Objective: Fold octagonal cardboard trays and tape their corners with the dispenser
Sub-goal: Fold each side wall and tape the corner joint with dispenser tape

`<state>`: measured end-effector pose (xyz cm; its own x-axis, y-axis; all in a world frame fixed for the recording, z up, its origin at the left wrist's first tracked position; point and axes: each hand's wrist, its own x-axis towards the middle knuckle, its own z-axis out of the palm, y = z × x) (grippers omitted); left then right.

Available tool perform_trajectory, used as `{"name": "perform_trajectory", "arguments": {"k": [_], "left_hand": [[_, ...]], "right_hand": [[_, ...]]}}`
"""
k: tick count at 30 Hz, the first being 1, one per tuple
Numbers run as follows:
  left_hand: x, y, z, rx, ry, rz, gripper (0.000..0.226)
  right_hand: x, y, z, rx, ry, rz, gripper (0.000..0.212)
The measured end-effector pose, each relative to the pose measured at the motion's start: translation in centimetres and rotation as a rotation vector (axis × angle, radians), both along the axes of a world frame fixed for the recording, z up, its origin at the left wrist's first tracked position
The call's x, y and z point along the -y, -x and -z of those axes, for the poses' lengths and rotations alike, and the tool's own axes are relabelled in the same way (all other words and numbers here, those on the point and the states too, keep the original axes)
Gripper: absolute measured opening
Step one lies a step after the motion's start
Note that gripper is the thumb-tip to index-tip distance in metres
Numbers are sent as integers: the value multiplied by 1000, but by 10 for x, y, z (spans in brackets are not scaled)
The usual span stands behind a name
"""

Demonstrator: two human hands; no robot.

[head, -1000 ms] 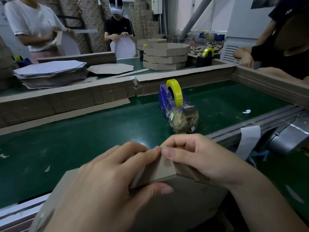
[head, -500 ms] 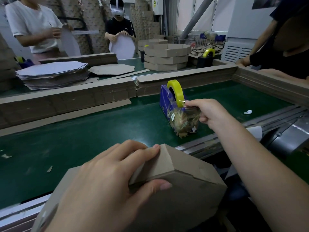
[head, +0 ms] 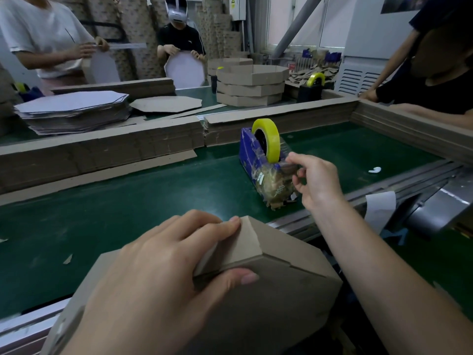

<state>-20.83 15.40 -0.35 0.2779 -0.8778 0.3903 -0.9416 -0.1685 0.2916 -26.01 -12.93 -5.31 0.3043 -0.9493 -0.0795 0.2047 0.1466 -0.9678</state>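
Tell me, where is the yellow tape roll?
In the head view the yellow tape roll sits right of centre, upright on the blue dispenser on the green belt, beyond the cardboard tray the left hand holds; the right hand pinches its loose end.

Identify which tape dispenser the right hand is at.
The blue dispenser on the near belt, beside the right hand; the black dispenser stands beyond the cardboard wall.

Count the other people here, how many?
3: a person in a white T-shirt far left, a person in a black T-shirt and white headset opposite, a person in dark clothing at right. Others may be hidden.
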Motion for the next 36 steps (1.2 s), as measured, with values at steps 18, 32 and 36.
{"name": "perform_trajectory", "arguments": {"k": [18, 32, 36], "left_hand": [[4, -4, 1, -16, -26, 10, 53], [4, -3, 0, -1, -27, -13, 52], [5, -4, 1, -20, -26, -8, 53]], "right_hand": [[24, 10, 19, 375, -98, -197, 47], [18, 13, 36, 599, -177, -147, 53], [14, 10, 42, 641, -130, -144, 50]]}}
